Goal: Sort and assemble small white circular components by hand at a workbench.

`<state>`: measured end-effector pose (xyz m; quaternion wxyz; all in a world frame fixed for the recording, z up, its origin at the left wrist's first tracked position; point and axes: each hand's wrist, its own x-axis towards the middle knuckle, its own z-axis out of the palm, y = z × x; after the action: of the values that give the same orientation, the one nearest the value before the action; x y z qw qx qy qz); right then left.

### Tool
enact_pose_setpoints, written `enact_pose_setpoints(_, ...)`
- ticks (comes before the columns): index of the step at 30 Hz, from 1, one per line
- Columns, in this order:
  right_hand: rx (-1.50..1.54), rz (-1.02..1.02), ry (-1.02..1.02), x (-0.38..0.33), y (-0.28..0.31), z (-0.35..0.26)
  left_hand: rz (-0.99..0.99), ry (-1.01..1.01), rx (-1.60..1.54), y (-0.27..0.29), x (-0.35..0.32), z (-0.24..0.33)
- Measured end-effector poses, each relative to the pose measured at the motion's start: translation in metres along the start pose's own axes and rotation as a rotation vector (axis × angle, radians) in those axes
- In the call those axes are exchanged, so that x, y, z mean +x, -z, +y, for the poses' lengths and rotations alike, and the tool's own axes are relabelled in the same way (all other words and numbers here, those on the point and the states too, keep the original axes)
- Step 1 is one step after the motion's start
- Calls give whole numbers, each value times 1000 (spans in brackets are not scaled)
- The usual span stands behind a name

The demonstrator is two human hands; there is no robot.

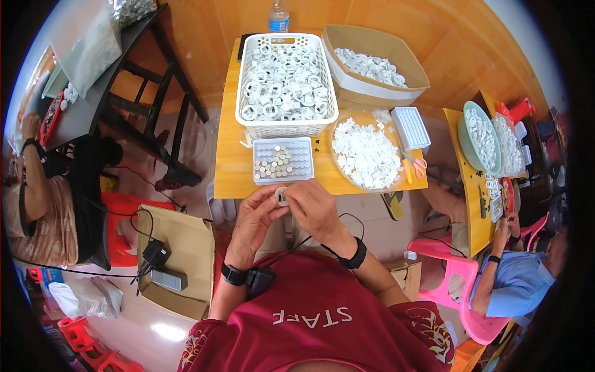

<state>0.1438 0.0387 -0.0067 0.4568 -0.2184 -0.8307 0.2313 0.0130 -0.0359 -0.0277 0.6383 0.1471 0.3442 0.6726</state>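
Head view: left hand (261,209) pinches a small white ring-shaped part (281,196) between thumb and fingers, other fingers curled behind; right hand (314,209) comes in from the other side, fingers bent, tips at or right beside the part; cannot tell whether the right one grips, presses or only steadies it; part sits in front of the person, just off the near edge of the yellow surface (227,162), close to the white compartment tray (303,150) with small round discs (273,166) on its near and middle area; a dark spot shows in the middle of the part, too small to read.

Doing it well, my judgement: left hand should hold the ring by its rim so the middle stays clear; right fingertips should push square and evenly, as a tilted push would likely twist the part or jam it; light force, thin plastic could probably flex; better to work a little further over the surface, since a slip here would probably drop the piece into the lap or onto the floor.

Around: white basket (286,129) full of similar parts behind the tray; round tray (338,166) of white pieces (365,152) to its right; scissors (420,166) near that, clear of both hands; cardboard box (365,97) at the back.
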Motion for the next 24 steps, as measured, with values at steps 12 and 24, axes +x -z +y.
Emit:
enact_pose_setpoints(12,-51,-163,108,-6,9,6,25,-6,191,-3,-2,-3)
enact_pose_setpoints(24,289,-233,-277,1,23,8,-25,-35,261,-13,1,2)
